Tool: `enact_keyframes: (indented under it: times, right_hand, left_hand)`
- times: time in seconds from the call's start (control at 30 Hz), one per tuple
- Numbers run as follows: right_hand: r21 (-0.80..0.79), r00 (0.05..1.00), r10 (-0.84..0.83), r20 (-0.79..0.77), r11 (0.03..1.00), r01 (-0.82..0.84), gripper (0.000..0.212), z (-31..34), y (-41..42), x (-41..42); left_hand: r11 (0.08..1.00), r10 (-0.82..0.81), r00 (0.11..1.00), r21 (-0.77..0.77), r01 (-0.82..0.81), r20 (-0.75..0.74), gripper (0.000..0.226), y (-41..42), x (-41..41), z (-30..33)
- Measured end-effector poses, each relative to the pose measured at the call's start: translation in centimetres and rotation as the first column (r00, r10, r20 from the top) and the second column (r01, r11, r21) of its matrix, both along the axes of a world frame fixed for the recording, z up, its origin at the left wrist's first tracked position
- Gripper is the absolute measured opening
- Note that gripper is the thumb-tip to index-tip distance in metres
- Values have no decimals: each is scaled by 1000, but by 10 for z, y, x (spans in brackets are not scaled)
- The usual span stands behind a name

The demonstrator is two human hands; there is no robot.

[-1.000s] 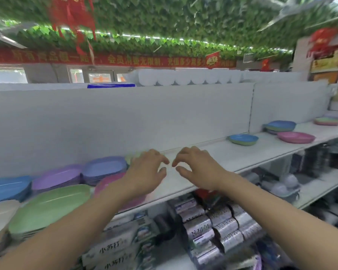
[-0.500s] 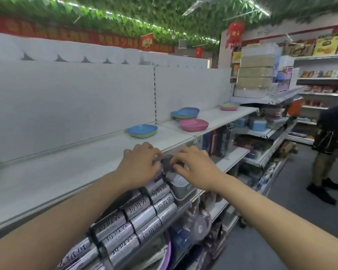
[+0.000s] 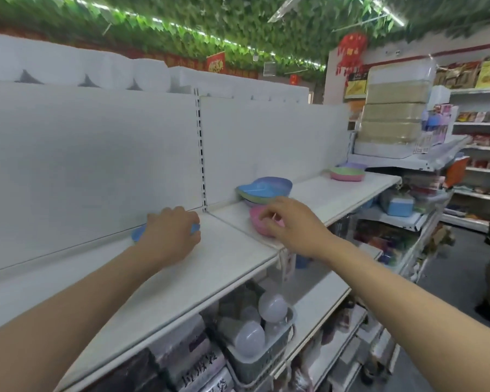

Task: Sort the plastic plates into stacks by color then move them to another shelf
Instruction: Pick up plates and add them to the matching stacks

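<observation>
Two plates under curled fingers

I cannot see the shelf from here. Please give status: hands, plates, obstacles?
Left hand on blue plate, grip hidden. Right hand at pink plate, grip unclear. Mixed stack just behind. Nothing blocking.

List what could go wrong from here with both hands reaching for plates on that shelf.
1. The pink plate sits near the front edge of the shelf; the right hand, reaching over it, might nudge it off.
2. The mixed stack just behind is uneven, so a brush from that hand may topple it.
3. The left hand hides most of the blue plate, so its hold may be poor.
</observation>
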State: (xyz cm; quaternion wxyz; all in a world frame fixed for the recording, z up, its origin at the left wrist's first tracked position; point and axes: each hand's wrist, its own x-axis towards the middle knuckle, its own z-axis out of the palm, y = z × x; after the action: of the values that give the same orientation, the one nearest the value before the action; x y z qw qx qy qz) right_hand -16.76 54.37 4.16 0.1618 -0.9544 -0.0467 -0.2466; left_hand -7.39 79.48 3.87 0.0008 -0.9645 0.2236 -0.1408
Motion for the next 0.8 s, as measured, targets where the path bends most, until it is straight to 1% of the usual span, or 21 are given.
enact_keyframes:
  times: [0.1, 0.17, 0.2, 0.27, 0.37, 0.43, 0.5, 0.53, 0.57, 0.67, 0.73, 0.8]
  right_hand:
    - [-23, 999, 23, -50, 999, -24, 19, 5, -13, 50]
    - [-67, 998, 7, -62, 998, -12, 16, 7, -26, 83]
    - [-97, 998, -4, -62, 995, -2, 17, 9, -33, 100]
    - [-167, 996, -20, -85, 986, 6, 19, 10, -48, 131]
    - [-286, 990, -30, -140, 958, -12, 28, 10, -68, 166]
    - [-360, 992, -6, -128, 932, -41, 30, 9, -78, 183]
    - [-411, 990, 43, -133, 907, -94, 30, 11, -85, 195]
    - [-422, 987, 77, -138, 897, -129, 30, 12, -89, 198]
    - [-428, 985, 109, -136, 890, -157, 30, 15, -93, 201]
    - [-437, 981, 176, -81, 879, -193, 31, 23, -106, 203]
    - [-422, 973, 222, -69, 877, -230, 29, 26, -115, 205]
    - [-335, 962, 258, -90, 902, -274, 23, 28, -122, 209]
  left_hand:
    - [994, 93, 994, 68, -89, -54, 28, -14, 22, -2]
    - [983, 138, 990, 127, -133, -31, 22, -27, 28, -4]
    - [977, 172, 985, 131, -168, -20, 17, -33, 27, -3]
    - [973, 221, 975, 72, -221, 5, 16, -46, 27, 0]
    - [975, 209, 978, -82, -207, 10, 19, -64, 39, -4]
    - [967, 202, 979, -154, -202, -20, 14, -80, 40, -2]
    - [951, 183, 979, -238, -200, -91, 13, -99, 37, 3]
    - [939, 186, 978, -274, -206, -98, 14, -107, 35, 6]
    - [932, 206, 976, -290, -218, -73, 14, -114, 35, 9]
    - [915, 319, 947, -271, -298, 36, 16, -127, 29, 18]
    - [887, 385, 923, -283, -364, 20, 18, -131, 20, 19]
    - [846, 415, 907, -339, -412, -68, 20, -135, 11, 19]
